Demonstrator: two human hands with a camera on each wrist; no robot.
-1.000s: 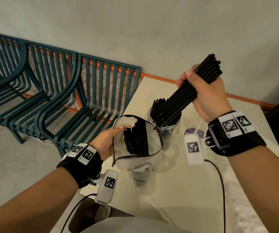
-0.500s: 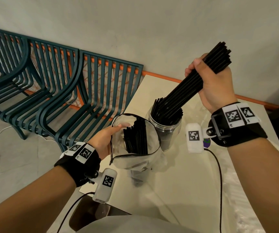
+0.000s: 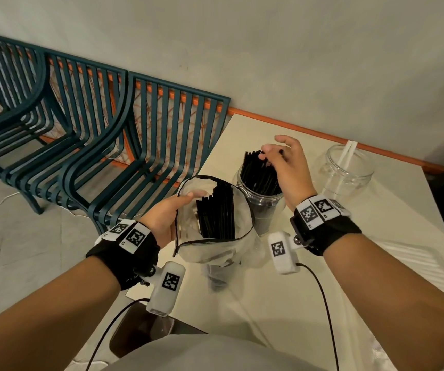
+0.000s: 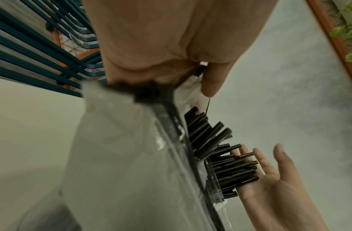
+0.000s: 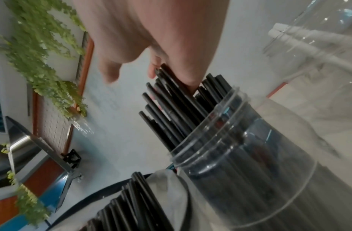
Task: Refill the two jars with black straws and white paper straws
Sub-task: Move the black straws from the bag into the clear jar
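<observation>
A clear jar packed with black straws stands mid-table. My right hand hovers over it, fingers spread and straight, touching the straw tops; it holds nothing. In the left wrist view the right hand shows an open palm against the straws. My left hand pinches the rim of a clear plastic bag just left of the jar, with more black straws standing in it. A second clear jar at the back right holds two white paper straws.
Teal slatted metal chairs stand close against the table's left edge. A wall with an orange skirting runs behind the table. A pale ribbed plastic packet lies on the table at the right. Camera cables hang from both wrists.
My right hand brought the raised bundle of black straws down into the jar and let go; its fingers now lie open on the tops. The left hand kept hold of the bag.
</observation>
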